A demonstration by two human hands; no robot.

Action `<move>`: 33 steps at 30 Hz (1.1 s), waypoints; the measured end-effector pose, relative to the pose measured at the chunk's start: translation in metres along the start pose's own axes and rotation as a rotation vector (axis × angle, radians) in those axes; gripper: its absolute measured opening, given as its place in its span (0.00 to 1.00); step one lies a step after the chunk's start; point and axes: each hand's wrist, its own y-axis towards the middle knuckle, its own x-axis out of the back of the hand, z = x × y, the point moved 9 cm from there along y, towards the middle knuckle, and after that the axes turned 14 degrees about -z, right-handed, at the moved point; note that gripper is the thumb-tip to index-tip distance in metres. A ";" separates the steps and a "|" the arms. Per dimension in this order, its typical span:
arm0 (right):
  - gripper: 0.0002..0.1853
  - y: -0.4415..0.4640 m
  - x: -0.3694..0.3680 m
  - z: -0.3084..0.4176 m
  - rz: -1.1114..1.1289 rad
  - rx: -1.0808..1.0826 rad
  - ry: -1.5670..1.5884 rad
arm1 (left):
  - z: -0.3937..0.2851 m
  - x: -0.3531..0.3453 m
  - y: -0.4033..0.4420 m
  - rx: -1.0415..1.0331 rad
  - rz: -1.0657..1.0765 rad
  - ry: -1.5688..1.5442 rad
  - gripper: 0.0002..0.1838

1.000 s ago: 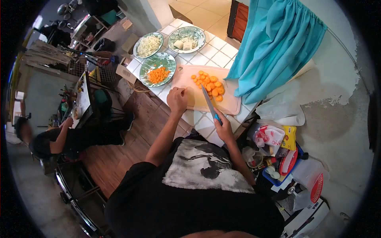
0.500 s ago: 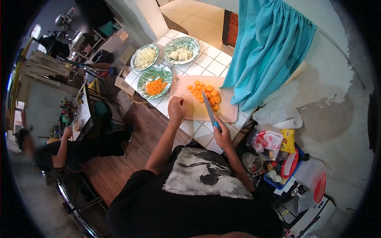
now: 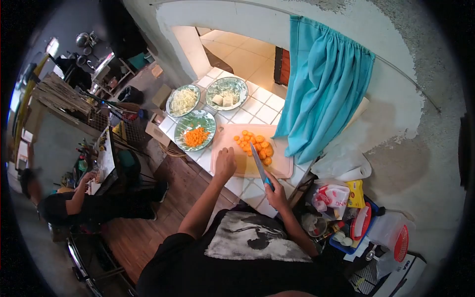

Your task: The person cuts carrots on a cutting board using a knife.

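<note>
My right hand [image 3: 277, 194] is closed around the blue handle of a knife [image 3: 258, 163]. Its blade slants up and left, the tip touching or just over the sliced carrots [image 3: 256, 143]. These orange rounds are heaped on a pink cutting board [image 3: 232, 132]. My left hand [image 3: 226, 163] is over the board's left side, apart from the carrots, its fingers loosely bent and slightly spread with nothing visible in them. Left of the board is a patterned plate [image 3: 208, 121] bearing finely chopped carrot [image 3: 196, 137].
Behind it stand a plate of pale shreds [image 3: 183, 101] and a plate with white blocks [image 3: 227, 100]. A turquoise curtain [image 3: 321, 89] hangs over the tiled counter's right side. Bags and a blue tray [image 3: 336, 243] sit at right. Another person [image 3: 74, 203] works at a table on the left.
My view has tilted up, so the counter appears lower. The fingers of my left hand have loosened from a more curled pose. The knife stays in my right hand, over the carrots.
</note>
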 end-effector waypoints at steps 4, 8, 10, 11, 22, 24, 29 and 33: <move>0.26 0.001 0.001 -0.001 0.001 -0.018 -0.003 | -0.009 -0.008 -0.003 -0.093 0.082 -0.085 0.06; 0.27 0.007 -0.002 -0.021 -0.040 0.019 -0.009 | -0.018 0.000 -0.009 -0.172 0.125 -0.159 0.08; 0.28 0.003 -0.002 -0.012 -0.078 0.095 -0.052 | -0.012 0.005 -0.010 -0.174 0.107 -0.282 0.08; 0.28 0.004 -0.002 -0.011 -0.083 0.074 -0.054 | -0.010 0.009 -0.007 -0.169 0.080 -0.393 0.09; 0.27 -0.023 0.000 0.033 -0.423 0.146 -0.311 | 0.151 0.060 0.080 0.286 -0.155 -0.643 0.13; 0.27 -0.025 0.002 0.036 -0.486 0.141 -0.292 | 0.166 0.070 0.090 0.310 -0.157 -0.611 0.11; 0.28 -0.028 0.004 0.042 -0.586 0.242 -0.293 | 0.169 0.069 0.092 0.186 -0.246 -0.558 0.08; 0.29 -0.032 0.006 0.033 -0.644 0.245 -0.261 | 0.071 0.047 0.053 0.017 -0.061 -0.727 0.12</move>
